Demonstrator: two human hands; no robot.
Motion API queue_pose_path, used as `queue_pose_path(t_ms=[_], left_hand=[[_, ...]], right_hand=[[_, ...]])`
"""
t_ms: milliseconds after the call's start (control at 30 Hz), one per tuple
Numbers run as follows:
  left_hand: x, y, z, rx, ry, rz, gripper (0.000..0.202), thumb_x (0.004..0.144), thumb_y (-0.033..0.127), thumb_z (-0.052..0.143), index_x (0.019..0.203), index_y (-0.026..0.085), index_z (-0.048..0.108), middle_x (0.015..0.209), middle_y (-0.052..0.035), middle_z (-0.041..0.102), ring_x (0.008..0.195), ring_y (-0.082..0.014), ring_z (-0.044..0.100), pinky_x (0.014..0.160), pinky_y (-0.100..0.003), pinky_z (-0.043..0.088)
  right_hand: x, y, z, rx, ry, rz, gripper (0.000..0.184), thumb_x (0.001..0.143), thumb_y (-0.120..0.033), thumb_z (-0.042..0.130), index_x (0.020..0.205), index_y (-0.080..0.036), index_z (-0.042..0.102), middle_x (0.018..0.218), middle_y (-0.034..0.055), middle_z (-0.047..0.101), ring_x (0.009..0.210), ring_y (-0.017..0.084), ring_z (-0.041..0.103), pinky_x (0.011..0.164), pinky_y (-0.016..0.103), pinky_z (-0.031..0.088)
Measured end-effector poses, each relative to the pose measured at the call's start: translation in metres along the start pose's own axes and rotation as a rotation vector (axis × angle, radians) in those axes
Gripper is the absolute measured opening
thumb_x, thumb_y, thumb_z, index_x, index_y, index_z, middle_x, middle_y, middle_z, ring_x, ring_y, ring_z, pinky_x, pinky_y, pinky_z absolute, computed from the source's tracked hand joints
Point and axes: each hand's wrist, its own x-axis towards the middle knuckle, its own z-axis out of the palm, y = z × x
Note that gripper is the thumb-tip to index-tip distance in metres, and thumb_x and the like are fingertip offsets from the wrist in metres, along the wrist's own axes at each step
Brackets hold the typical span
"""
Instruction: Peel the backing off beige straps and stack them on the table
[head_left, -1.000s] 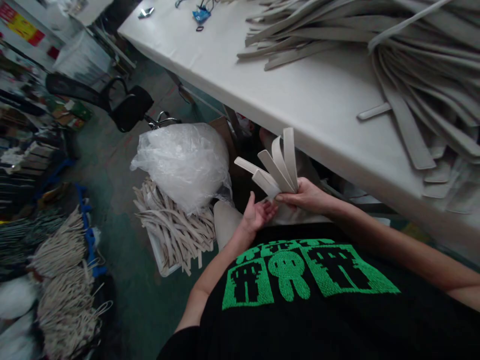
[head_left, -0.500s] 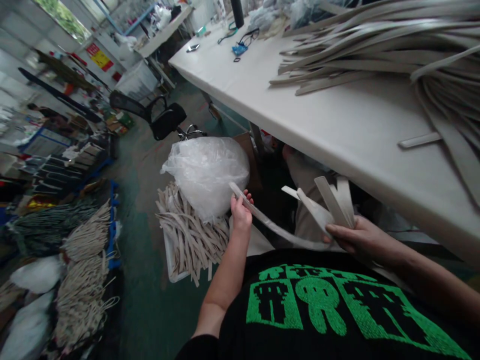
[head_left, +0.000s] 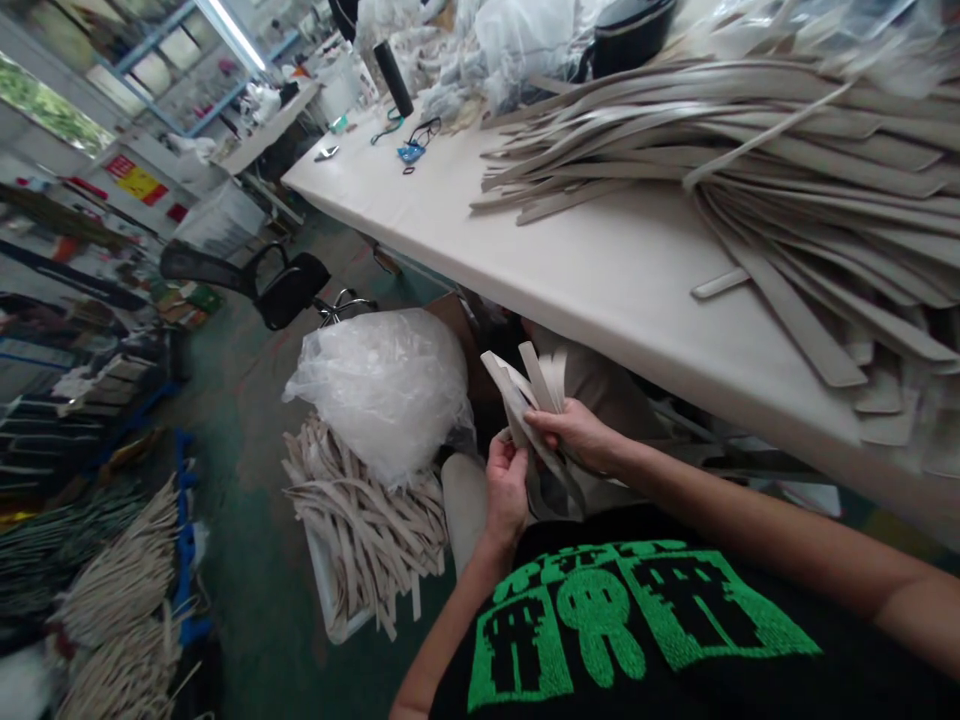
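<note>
Below the table's front edge, my right hand [head_left: 574, 436] is closed on a bunch of beige fabric strips [head_left: 529, 390] whose ends fan upward. My left hand [head_left: 507, 486] pinches the lower part of the same strips just beneath the right hand. Both hands sit close together over my lap, above my black shirt with its green print. A white bin [head_left: 324, 590] full of more beige strips stands on the floor to my left, with a clear plastic bag [head_left: 382, 385] resting on top of it.
The long white table [head_left: 600, 270] carries a big heap of beige strips [head_left: 757, 160] at the right, plus glasses, a black bottle and small items at its far end. A black office chair [head_left: 281, 290] stands in the aisle. Bundles of cords lie on the left floor.
My left hand came back from the bin side, where it held one strip's end out by the bag, and now meets the right hand on the bunch. The view tilted up a little.
</note>
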Motion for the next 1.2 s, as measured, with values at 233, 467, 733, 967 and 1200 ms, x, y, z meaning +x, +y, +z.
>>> queue_pose_path(t_ms=[233,467,733,967,1200], left_hand=[[0.011,0.006,0.006,0.049,-0.028,0.12,0.048,0.084,0.06,0.064,0.115,0.024,0.064,0.119,-0.0075,0.07,0.119,-0.0247,0.062,0.105,-0.036,0.046],[0.032,0.04,-0.008,0.164,-0.012,0.009,0.037,0.091,0.053,0.058,0.093,0.018,0.07,0.084,-0.0078,0.073,0.085,-0.0222,0.071,0.079,-0.033,0.056],[0.019,0.072,-0.02,0.448,-0.48,-0.316,0.039,0.082,0.054,0.069,0.086,0.015,0.065,0.069,-0.0074,0.07,0.058,-0.0184,0.065,0.057,-0.028,0.051],[0.005,0.067,-0.039,0.511,-0.528,-0.308,0.046,0.083,0.06,0.063,0.076,0.015,0.065,0.074,-0.0108,0.073,0.063,-0.0181,0.067,0.062,-0.028,0.052],[-0.011,0.06,-0.099,0.516,-0.447,-0.515,0.035,0.074,0.05,0.075,0.073,0.016,0.067,0.063,-0.004,0.068,0.054,-0.0142,0.061,0.056,-0.025,0.047]], right_hand=[[0.003,0.015,0.007,-0.227,0.133,-0.085,0.052,0.057,-0.062,0.082,0.066,-0.017,0.058,0.047,-0.0051,0.046,0.043,0.009,0.038,0.041,0.022,0.028],[0.0,-0.001,0.005,-0.259,0.205,-0.186,0.049,0.07,-0.061,0.073,0.081,-0.014,0.068,0.053,-0.0019,0.053,0.043,0.01,0.039,0.041,0.024,0.028],[0.012,-0.034,0.004,-0.364,-0.048,-0.148,0.045,0.063,-0.057,0.078,0.065,-0.015,0.062,0.047,-0.0027,0.05,0.038,0.008,0.037,0.037,0.021,0.025],[0.014,-0.029,0.01,-0.384,0.041,-0.184,0.04,0.066,-0.051,0.076,0.058,-0.018,0.054,0.046,-0.0028,0.049,0.038,0.008,0.039,0.037,0.021,0.028],[0.011,-0.031,0.002,-0.441,0.206,-0.105,0.034,0.074,-0.041,0.074,0.06,-0.019,0.052,0.053,-0.0028,0.049,0.049,0.008,0.041,0.047,0.023,0.03]])
